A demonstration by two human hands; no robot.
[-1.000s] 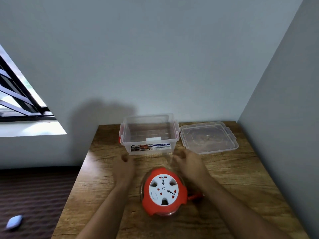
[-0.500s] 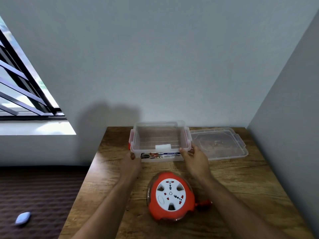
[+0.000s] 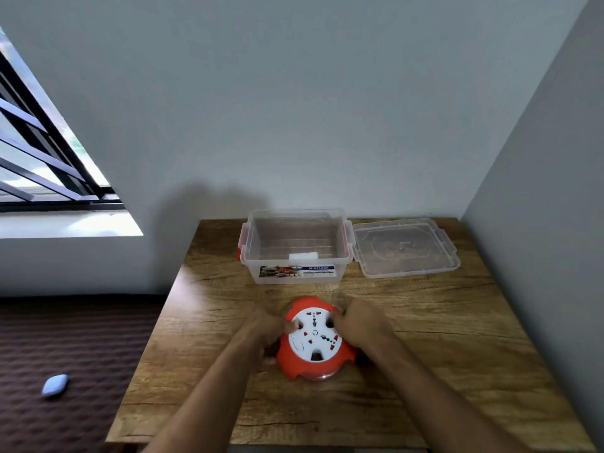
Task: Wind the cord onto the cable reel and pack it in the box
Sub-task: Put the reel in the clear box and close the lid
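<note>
I am grasping the cable reel at table centre, left hand at 9 o'clock, right hand at 3. Lifting level is advised; the open box is sitting at 12 o'clock.

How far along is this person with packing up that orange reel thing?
Winding looks done: no loose cord trails across the table. In hand: the left hand and right hand grip opposite sides of the orange cable reel, which sits on the wood. Left: lifting it into the clear box, which is open and holds no reel, then fitting the lid lying beside it.
</note>
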